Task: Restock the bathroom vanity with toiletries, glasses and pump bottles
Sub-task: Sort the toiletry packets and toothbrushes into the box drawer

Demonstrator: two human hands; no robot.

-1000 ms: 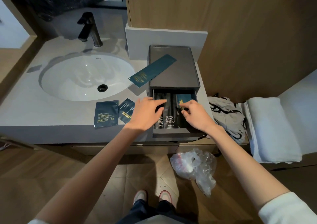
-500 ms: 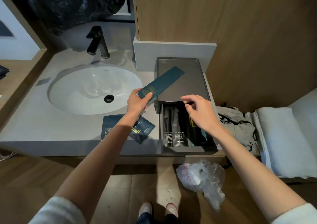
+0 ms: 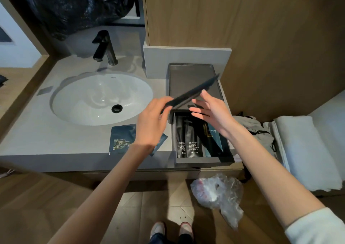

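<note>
We have the left hand (image 3: 151,120) pinching the long packet (image 3: 194,92) at its lower-left end, thumb and fingers curled on it. The packet is in the air, tilted up to the right, over the box (image 3: 194,71) lid and the back of the open drawer (image 3: 203,160). It is blurred, so we can't read the print. The right hand (image 3: 212,113) has its fingers spread and holds nothing. Its index tip is at the packet's middle edge; we can't tell if it touches. Our guess on handling: flat, thin, very light, stiff enough to stay straight when held by one end. It would likely crease if squeezed mid-span, and the smooth face may be slippery. Best hold looks like a pinch on a short end, or along both long edges, with the second hand steadying it for aim. The drawer already holds black sachets (image 3: 186,137) on the left and a teal packet (image 3: 214,137) on the right, all lengthwise. Room is tight, so we'd expect it to go in lengthwise too. Two square packets (image 3: 121,139) lie on the counter (image 3: 37,141) just left of the drawer, partly hidden by the left wrist, not yet stowed.
</note>
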